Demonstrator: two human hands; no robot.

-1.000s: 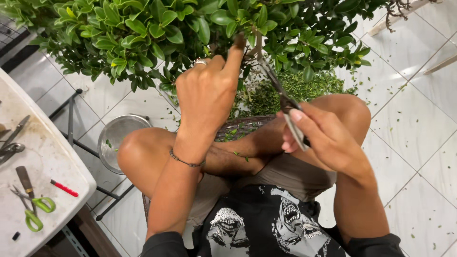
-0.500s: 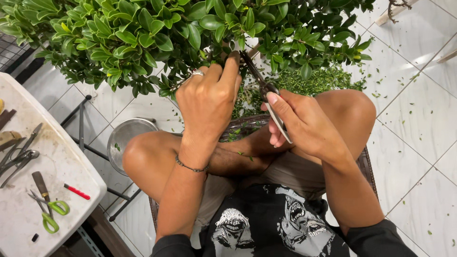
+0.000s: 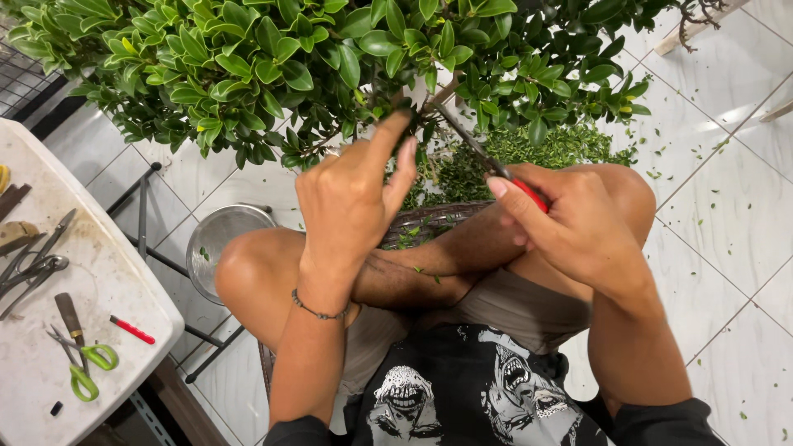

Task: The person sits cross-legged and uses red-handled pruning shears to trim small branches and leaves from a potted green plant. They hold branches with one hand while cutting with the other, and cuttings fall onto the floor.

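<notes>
While we sit under dense green-leaved shrub point(image 3: 273, 66), right hand point(image 3: 578, 223) grips red-handled slim shears point(image 3: 487, 161), long axis slanting up-left into foliage. Left hand point(image 3: 351, 202) pinches twig just beside blade tips, fingers narrow; it sits nearer cut point.

We count one leafy shrub point(image 3: 330, 66) and one steel bowl point(image 3: 216, 248) below it. Left of the bowl, the bench point(image 3: 33, 372) carries one pair of green-handled scissors point(image 3: 87, 367) and one red marker point(image 3: 132, 330).
</notes>
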